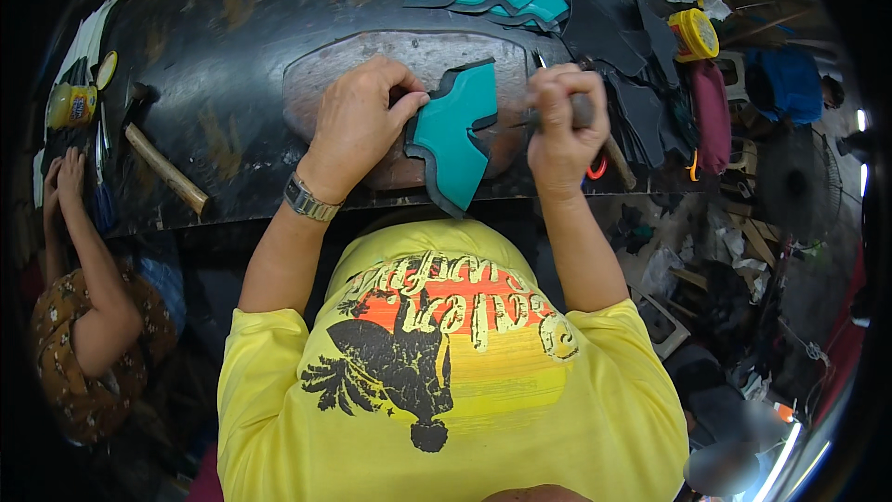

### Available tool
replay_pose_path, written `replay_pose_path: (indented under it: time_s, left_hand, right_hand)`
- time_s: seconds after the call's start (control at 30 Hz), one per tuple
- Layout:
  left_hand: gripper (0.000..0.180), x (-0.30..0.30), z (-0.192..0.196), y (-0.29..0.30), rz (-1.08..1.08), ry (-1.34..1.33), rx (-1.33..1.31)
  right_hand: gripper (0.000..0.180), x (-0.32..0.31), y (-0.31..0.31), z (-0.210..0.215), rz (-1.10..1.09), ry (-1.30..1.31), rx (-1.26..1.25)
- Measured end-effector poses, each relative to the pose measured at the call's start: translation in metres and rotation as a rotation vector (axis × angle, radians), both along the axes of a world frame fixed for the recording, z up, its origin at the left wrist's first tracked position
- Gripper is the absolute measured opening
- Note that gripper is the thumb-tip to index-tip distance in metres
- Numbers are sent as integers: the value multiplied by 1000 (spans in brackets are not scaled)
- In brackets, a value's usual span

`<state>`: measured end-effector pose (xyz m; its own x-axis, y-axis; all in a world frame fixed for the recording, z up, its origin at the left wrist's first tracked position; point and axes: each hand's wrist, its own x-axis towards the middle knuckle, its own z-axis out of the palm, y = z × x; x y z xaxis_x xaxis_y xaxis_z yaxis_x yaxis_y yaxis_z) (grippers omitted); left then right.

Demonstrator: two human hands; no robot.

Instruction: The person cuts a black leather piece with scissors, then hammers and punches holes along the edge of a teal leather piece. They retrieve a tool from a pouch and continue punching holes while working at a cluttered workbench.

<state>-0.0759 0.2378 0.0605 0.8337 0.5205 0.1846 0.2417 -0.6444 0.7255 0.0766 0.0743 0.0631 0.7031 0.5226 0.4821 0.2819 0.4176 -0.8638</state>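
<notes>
Scuffed black tabletop [218, 46] is topped by a worn brown wooden board [316, 74]. Notched teal panel [452, 135], smooth-faced and dark-edged, is laid on the board; long axis is run away from the wearer, far end tipped slightly right, near tip carried past the table edge. Panel's left edge is pinched by the left hand [362, 112], wrist angled inward. Right hand [565, 130] is raised alongside, fingers curled around a blurred dark tool [583, 112].

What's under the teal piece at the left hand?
A worn brown board shows around the teal piece, with the black table beneath the board. The piece's lower tip juts past the board. Board surface directly under the piece is covered; can't tell what's there.
</notes>
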Motion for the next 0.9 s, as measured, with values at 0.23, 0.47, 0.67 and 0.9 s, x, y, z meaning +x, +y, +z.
replay_pose_path:
  time_s: [0.23,0.47,0.67,0.9]
  left_hand:
    - [16,-12,14,26,-172,3,-380]
    - [33,-13,18,2,-159,141,-39]
    - [31,-9,10,2,-40,22,76]
    - [19,2,-6,-6,-17,-53,88]
  right_hand:
    - [35,6,-29,19,-70,-495,-726]
    - [31,-15,-9,7,235,341,-213]
    - [28,-30,-5,-23,28,6,-376]
    - [19,-22,-4,-21,83,-182,-332]
